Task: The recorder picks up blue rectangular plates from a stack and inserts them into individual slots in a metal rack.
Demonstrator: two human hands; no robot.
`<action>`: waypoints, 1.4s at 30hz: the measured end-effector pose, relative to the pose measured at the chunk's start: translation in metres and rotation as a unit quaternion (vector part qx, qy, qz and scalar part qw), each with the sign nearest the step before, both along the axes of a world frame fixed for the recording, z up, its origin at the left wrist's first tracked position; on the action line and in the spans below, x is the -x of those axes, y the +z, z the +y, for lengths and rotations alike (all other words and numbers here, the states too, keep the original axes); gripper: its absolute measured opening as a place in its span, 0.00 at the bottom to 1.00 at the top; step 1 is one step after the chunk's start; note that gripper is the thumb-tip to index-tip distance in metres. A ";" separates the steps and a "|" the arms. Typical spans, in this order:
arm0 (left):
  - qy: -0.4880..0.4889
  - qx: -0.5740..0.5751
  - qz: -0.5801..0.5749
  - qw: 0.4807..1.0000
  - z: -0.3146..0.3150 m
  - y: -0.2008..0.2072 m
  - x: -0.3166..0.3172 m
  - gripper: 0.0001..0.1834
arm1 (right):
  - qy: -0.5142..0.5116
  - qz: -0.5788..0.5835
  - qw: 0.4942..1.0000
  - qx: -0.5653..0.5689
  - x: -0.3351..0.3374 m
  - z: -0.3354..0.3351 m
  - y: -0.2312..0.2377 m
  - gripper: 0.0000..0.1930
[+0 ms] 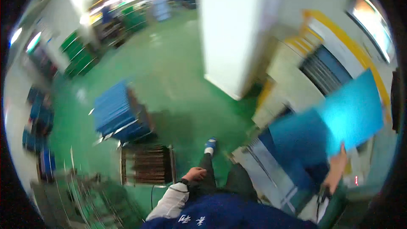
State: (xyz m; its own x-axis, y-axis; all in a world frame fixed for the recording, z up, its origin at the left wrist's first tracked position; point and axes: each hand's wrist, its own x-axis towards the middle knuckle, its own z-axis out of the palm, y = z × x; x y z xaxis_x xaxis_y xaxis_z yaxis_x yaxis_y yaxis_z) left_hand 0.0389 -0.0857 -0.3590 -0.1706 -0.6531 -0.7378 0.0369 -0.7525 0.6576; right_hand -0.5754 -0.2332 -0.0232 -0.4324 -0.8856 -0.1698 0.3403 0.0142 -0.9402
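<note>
A flat, bright blue sheet (354,112) slants across the right side, with a strong glare on its middle. My right hand (336,169) grips its lower edge; one finger lies against the face, and the other fingers are partly hidden. Under the sheet is a pale work surface (265,167) with darker blue material on it. My left hand (196,174) hangs in front of my left thigh, its fingers curled in with nothing visible in them. A dark band circles the left wrist.
A stack of blue panels (113,108) stands on the left, with a slatted rack (146,165) nearer me. A white pillar (227,29) rises ahead. To the right is a yellow-edged machine (326,23); metal framework (95,199) fills the lower left. Green crates (78,55) stand farther off.
</note>
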 end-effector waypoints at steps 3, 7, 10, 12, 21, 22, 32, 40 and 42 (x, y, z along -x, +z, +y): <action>0.017 -0.030 -0.002 0.999 0.004 0.002 -0.006 0.18 | 0.022 -0.114 0.990 0.080 -0.018 -0.036 -0.018 0.17; 0.042 -0.054 0.053 0.996 0.001 -0.003 -0.008 0.18 | 0.003 -0.138 0.982 0.130 0.000 -0.051 -0.043 0.12; 0.006 -0.056 0.001 0.998 -0.003 0.004 -0.008 0.18 | -0.101 -0.213 0.964 0.124 -0.017 -0.053 -0.022 0.11; -0.035 -0.045 -0.019 0.998 -0.016 0.015 0.001 0.17 | -0.101 -0.198 0.963 0.153 0.000 -0.065 -0.021 0.11; -0.018 -0.056 -0.033 0.998 -0.019 0.019 0.002 0.16 | -0.116 -0.184 0.965 0.148 0.039 -0.169 -0.005 0.12; -0.021 -0.055 -0.034 0.998 -0.019 0.017 0.002 0.16 | -0.054 -0.138 0.985 0.089 0.046 -0.168 -0.005 0.12; -0.018 -0.090 -0.026 0.995 -0.019 0.002 0.002 0.20 | -0.060 0.547 0.834 -0.024 0.003 -0.178 0.011 0.13; 0.011 -0.078 -0.021 0.997 -0.015 -0.010 0.002 0.17 | -0.076 0.753 0.636 -0.152 -0.005 -0.210 0.005 0.25; 0.003 -0.085 -0.031 0.996 -0.014 -0.009 0.001 0.18 | -0.070 0.749 0.639 -0.165 -0.002 -0.218 0.010 0.25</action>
